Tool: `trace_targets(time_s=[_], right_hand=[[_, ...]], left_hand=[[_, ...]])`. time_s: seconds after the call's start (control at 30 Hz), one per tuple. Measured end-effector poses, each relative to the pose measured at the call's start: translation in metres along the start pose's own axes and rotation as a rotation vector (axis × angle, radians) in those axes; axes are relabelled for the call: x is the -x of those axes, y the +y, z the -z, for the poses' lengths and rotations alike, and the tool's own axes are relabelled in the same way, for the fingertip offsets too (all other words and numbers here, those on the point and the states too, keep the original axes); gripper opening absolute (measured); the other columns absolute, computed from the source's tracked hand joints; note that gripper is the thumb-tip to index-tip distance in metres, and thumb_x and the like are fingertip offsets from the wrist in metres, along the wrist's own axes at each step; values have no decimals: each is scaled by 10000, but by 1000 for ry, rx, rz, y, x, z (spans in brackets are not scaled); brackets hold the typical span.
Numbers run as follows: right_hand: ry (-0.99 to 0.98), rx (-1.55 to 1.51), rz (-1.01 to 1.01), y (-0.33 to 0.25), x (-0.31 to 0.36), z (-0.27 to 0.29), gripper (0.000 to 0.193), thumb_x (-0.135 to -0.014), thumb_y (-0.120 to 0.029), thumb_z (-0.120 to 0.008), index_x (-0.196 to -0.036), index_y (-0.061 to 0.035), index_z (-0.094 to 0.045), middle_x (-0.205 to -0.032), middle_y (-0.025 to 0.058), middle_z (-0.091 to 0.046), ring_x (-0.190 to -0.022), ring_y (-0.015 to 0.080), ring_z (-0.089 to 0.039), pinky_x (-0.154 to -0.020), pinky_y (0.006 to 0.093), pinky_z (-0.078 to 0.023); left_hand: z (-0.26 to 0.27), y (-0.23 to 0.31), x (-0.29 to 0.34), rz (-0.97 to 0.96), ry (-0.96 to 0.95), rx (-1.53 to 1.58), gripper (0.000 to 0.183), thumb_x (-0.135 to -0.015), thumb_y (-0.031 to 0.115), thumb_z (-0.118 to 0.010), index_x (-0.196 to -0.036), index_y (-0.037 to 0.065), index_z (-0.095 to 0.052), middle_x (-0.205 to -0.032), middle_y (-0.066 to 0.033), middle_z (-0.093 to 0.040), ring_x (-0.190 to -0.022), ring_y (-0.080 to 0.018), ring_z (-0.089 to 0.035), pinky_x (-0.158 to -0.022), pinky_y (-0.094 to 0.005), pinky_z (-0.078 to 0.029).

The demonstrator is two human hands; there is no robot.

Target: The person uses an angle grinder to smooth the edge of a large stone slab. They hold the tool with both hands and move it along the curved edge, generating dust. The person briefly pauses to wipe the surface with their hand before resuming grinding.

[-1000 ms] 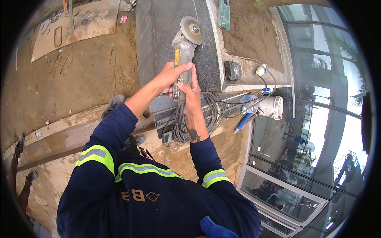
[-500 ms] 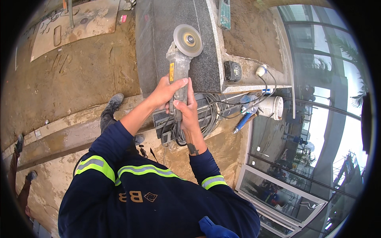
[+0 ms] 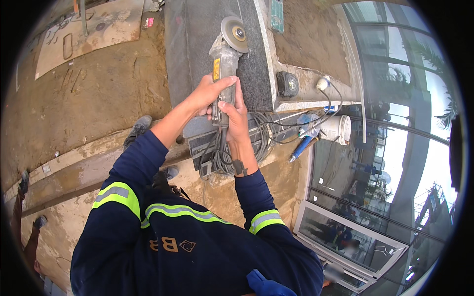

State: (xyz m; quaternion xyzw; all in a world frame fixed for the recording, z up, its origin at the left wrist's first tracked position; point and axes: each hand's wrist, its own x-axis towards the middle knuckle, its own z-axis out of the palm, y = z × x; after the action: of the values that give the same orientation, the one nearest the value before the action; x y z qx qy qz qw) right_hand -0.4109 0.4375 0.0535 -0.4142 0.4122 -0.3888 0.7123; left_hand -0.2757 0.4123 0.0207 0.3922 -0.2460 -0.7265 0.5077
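Observation:
Both my hands are closed around the body of a grey angle grinder [image 3: 226,65], which points away from me. My left hand [image 3: 211,92] grips it from the left, thumb across the top. Slightly nearer, my right hand [image 3: 234,114] wraps the rear part from the right. The round cutting disc [image 3: 229,33] is at the far end, tilted, over a dark grey stone slab [image 3: 258,74]; whether it touches the stone I cannot tell. A power cord [image 3: 223,135] runs from the grinder's rear end toward me, beside a coil of grey cable [image 3: 264,138].
On the ledge right of the slab are a black tape measure [image 3: 287,84] and a white plug connector [image 3: 323,83]. A white bucket [image 3: 336,129] and a blue-handled tool [image 3: 299,149] lie nearer. Glass panels [image 3: 390,123] line the right. Another person's legs [image 3: 31,237] show far left.
Both hands and the grinder have moved a little away from me, farther over the slab. The disc now looks more tilted. My grip is the same.

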Motion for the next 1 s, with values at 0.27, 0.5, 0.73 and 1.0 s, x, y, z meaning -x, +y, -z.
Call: trace_targets(time_s=[0.27, 0.5, 0.73, 1.0], right_hand=[[17, 40, -23, 12, 29, -1, 1012, -854, -37, -649, -1671, -102, -56, -1093, 169, -655, -761, 207, -681, -636, 332, -602], [25, 92, -43, 16, 45, 3, 1012, -850, -41, -648, -1670, -96, -58, -1123, 187, -648, -769, 212, -683, -638, 339, -607], [17, 48, -2, 9, 21, 3, 996, -860, -47, -648, -1670, -101, -72, -1107, 173, -655, -761, 199, -681, -634, 326, -606], [36, -10, -21, 4, 8, 0, 1012, -857, -11, -649, -1674, -123, -61, -1093, 155, -654, -743, 192, -679, -630, 319, -604]], left_hand=[[0, -20, 27, -36, 8, 11, 599, -945, 455, -684, -1256, -32, -525, -809, -126, -648, -459, -162, -600, -291, -301, -441], [-3, -26, 41, -20, 4, 31, 589, -943, 435, -693, -1255, -36, -526, -821, -122, -644, -478, -156, -606, -300, -295, -455], [-1, -15, 19, 5, -15, 31, 585, -939, 441, -694, -1223, -45, -533, -779, -125, -644, -433, -168, -595, -274, -308, -435], [3, -11, 3, 3, -22, 15, 546, -971, 472, -655, -1110, -52, -589, -706, -103, -635, -421, -146, -583, -282, -293, -422]])
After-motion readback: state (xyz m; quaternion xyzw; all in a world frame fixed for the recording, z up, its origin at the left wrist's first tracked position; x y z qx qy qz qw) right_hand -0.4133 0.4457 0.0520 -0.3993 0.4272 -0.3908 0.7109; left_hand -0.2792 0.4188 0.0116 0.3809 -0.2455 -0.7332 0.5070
